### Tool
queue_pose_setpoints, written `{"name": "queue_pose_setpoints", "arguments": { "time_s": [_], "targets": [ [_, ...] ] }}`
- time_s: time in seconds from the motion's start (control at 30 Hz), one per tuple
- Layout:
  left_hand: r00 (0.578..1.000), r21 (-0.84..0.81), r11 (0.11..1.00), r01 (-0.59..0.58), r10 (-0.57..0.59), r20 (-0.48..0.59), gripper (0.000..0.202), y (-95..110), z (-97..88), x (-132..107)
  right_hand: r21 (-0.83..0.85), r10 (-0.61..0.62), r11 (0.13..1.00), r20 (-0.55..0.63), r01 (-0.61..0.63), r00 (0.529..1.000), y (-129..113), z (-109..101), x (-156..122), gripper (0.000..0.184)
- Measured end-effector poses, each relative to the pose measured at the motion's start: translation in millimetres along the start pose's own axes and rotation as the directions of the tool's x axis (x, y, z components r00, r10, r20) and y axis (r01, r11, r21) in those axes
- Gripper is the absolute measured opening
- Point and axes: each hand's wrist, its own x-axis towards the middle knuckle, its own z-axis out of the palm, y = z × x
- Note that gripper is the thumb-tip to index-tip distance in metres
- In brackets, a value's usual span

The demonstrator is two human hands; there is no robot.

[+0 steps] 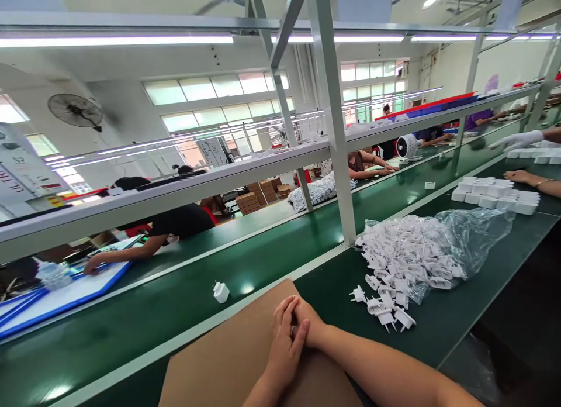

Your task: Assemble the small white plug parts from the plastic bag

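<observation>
My left hand [286, 347] and my right hand [309, 320] are clasped together, fingers folded over one another, with no part seen in them. A ring shows between the fingers. Both rest on a brown cardboard sheet [232, 354] lying on the dark green bench. To the right of my hands, white plug adapter pieces [403, 249] with metal pins spill in a heap from a clear plastic bag [477, 234]. Several loose ones lie at the near side of the heap. Ahead on the green conveyor belt, apart from my hands, sits a single white plug adapter [221, 292].
A metal post [335, 120] and a long shelf rail [175, 196] rise beyond the bench edge. White housings [495, 192] stand in rows at the right, near a co-worker's bare hand [519, 176] and a gloved hand [519, 140]. Across the belt, another co-worker's arm [127, 255] reaches over a blue-edged tray [100, 284].
</observation>
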Motion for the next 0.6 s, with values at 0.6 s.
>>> {"name": "queue_pose_setpoints", "arguments": {
  "time_s": [0.6],
  "targets": [
    [0.981, -0.071, 0.979, 0.19, -0.192, -0.023, 0.041, -5, -9.0, 7, 0.02, -0.058, 0.998, 0.064, 0.057, 0.996, -11, -8, -7, 0.005]
  ]
}}
